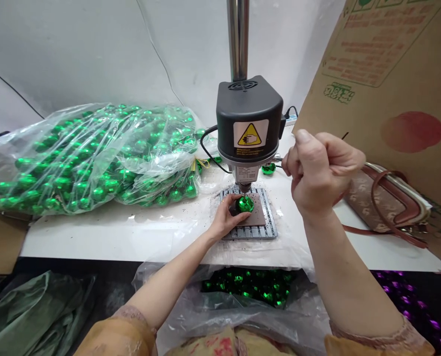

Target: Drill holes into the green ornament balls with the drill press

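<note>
Mustard-coloured sleeves [116, 341] with lacy cuffs are showing at the bottom edge, and clear plastic sheeting [190, 316] is spreading between them around a heap of green faceted balls [250, 287]. Over the white worktop [94, 237], the left hand [232, 217] is holding a single shiny green ball [246, 203] in a partly open, pincer-like curl, its thumb lying along the near side and its fingers bending round the far side. Thus the ball is sitting to the right of the palm, between thumb and fingertips, while resting over a brown pad [258, 213] on a slotted metal base [271, 230]. Directly above, the chuck [245, 187] of a black drill press [248, 113] is pointing down; whether its bit is touching the ball cannot be told. Well apart from that ball, the right hand [318, 170] is closing into a tight fist beside the machine, its grip hiding whatever it may be holding. Behind, a second green ball [268, 169] is lying near the drill, and a large plastic bag [94, 158] of green balls is filling the left side.
</note>
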Action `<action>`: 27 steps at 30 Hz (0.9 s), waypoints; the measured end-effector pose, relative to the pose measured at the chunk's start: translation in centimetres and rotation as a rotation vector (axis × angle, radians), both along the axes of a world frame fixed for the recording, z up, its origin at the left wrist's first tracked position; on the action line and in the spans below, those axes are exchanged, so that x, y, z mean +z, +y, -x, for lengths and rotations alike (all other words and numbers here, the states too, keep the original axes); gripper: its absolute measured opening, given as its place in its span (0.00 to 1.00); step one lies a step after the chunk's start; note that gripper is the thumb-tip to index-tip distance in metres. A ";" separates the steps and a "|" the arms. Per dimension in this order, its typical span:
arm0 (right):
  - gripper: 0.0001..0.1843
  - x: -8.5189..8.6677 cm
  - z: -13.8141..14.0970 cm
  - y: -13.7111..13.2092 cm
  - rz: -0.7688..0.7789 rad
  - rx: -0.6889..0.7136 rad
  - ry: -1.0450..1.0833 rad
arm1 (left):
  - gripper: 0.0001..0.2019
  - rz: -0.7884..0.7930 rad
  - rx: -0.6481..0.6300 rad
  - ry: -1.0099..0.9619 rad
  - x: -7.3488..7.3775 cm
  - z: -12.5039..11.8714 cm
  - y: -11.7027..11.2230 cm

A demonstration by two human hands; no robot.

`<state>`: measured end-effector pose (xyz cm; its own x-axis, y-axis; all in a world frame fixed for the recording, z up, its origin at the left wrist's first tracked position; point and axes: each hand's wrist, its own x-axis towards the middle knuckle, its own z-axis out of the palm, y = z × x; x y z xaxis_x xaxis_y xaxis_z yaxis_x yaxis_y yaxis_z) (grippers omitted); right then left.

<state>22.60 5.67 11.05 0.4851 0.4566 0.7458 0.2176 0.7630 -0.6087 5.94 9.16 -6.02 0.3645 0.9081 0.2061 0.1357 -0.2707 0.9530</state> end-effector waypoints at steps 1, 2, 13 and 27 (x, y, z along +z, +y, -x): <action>0.29 -0.3 0.1 -0.1 -0.013 -0.005 0.011 | 0.25 0.008 0.000 -0.018 0.0 0.0 0.0; 0.29 -0.7 0.1 -0.2 -0.024 -0.013 0.016 | 0.25 0.013 0.001 -0.029 0.0 0.0 0.0; 0.29 -2.6 0.0 0.0 -0.194 0.061 -0.010 | 0.25 -0.004 -0.001 -0.019 -0.3 0.0 0.0; 0.29 -4.2 -0.2 0.3 -0.270 -0.039 -0.053 | 0.25 -0.045 0.004 0.010 -0.6 0.1 0.1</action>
